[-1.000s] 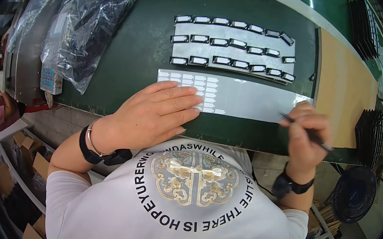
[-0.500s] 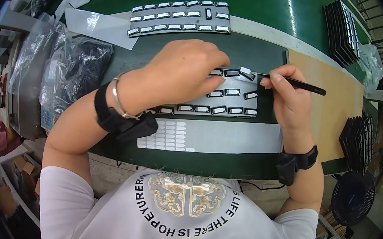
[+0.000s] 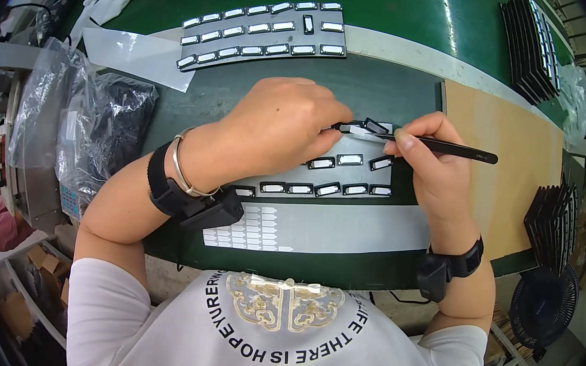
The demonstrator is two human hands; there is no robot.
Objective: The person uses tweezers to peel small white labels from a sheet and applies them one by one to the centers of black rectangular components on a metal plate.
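Note:
My right hand [image 3: 431, 159] is closed around black tweezers [image 3: 456, 150] that point left. A small white label [image 3: 358, 130] is at their tip, beside the far row of a grey tray [image 3: 362, 176] bearing small black rectangular parts with white tops. My left hand [image 3: 282, 120] reaches over this tray's left side, thumb and forefinger pinched on a small black part [image 3: 344, 126] in the far row; the fingers hide some neighbouring parts. Just right of it, a tilted black part [image 3: 376, 126] lies close to the tweezers.
A label sheet [image 3: 346, 225] lies nearest me, white labels at its left. Beyond my hands is another filled tray [image 3: 269, 40]. Plastic bags [image 3: 90, 124] lie left, brown board [image 3: 505, 164] right. Stacked black trays [image 3: 528, 51] stand far right, a fan [image 3: 543, 305] below.
The tweezers' tip and the white label have moved left, from above the tilted part to beside my left fingertips. The whole view has shifted slightly.

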